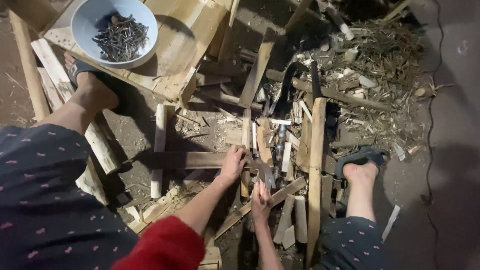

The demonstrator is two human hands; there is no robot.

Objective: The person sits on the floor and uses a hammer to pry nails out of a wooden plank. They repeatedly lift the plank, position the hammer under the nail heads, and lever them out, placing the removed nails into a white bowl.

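Both hands are closed on wood. Left hand has its fingers curled over the end of a flat dark plank, pressing it down where it crosses an upright pale slat. Right hand is wrapped round a thin wooden stick just below that crossing; whether the stick is a tool handle or a loose offcut is too dim to tell.

That plank is the landmark: it lies level on the dirt, between the person's two feet. It looks stiff, dry and rough-sawn, light enough for one hand, likely splintery at the edges, so a flat palm near its end, as now, seems the safest hold. The slat is narrower and would probably split if forced near its tip.

Right of the plank lies a heap of short pale offcuts, square-edged and clean-cut, with a long upright board beyond them. Farther right and above, shavings and bark scraps cover the ground, fibrous and loose. A dark curved tool rests above the plank among the sticks. Well above and left of the plank, a smooth pale bowl holds a tangle of dark metal nails, sitting on a wooden board surface.
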